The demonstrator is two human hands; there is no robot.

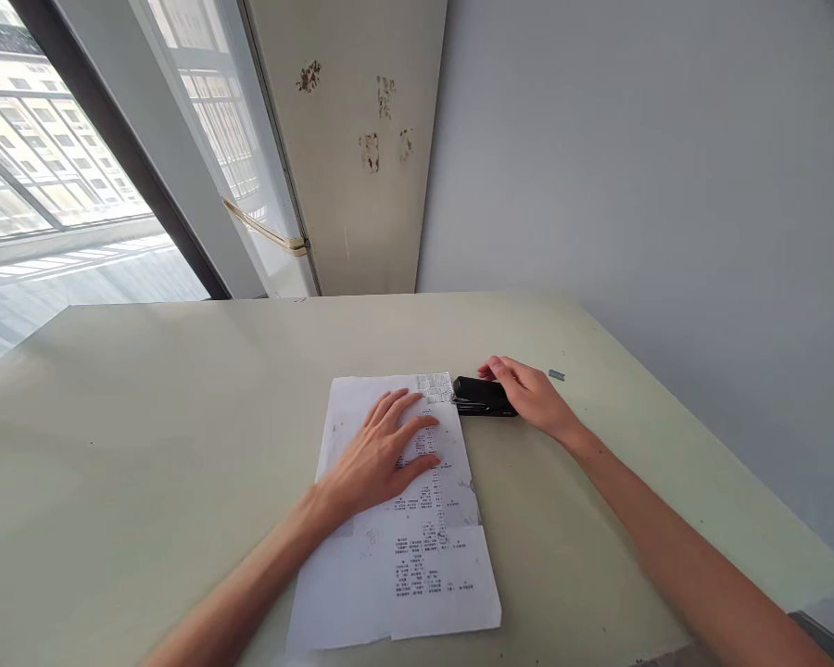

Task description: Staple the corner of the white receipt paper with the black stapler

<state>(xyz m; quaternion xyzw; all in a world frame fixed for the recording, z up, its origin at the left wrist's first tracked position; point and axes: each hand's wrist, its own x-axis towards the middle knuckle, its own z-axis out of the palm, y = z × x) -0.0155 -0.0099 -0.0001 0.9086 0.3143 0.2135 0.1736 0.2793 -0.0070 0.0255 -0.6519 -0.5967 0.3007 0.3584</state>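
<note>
Printed sheets of paper (431,560) lie on the table, with lines of small text and a few faint pencil marks. My left hand (382,454) rests flat on the upper part of them, fingers spread, covering some of the print. At the top right edge of the paper sits a black stapler (483,396), its front end against the sheet. My right hand (528,394) is closed round the stapler's rear end, and its palm hides that end. Whether the paper's edge is between the stapler's jaws I cannot tell.
A small grey strip (556,375) lies on the pale table (181,417), just beyond my right hand. Behind the table stand a grey wall (632,167) and a cream panel (361,222) with brown patches. A window (56,139) is at the far left.
</note>
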